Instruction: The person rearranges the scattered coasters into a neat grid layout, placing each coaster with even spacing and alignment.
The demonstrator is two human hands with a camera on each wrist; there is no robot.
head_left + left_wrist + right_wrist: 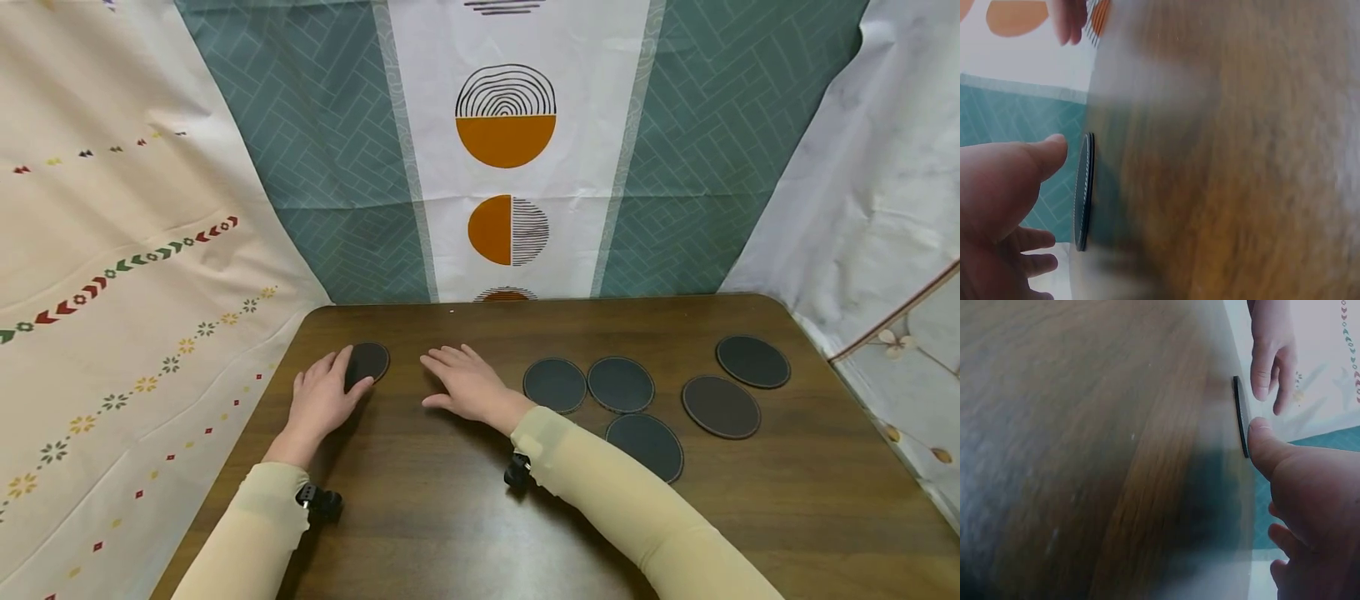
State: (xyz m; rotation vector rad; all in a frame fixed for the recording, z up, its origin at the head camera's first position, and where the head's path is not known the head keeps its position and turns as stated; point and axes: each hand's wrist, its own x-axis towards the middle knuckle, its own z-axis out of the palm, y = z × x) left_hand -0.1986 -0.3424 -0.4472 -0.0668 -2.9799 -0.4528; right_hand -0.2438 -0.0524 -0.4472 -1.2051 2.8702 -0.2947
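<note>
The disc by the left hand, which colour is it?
The disc is nearly black, clearest in the head view.

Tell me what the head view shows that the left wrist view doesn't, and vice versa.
Only the head view: five round mats to the right of the right hand, and the pale sleeves.

Only the left wrist view: the stitched mat side-on, with a visible gap between it and the thumb of the left hand.

Both: the left hand, that mat, at least part of the right hand, the wooden table and the patterned cloth.
</note>
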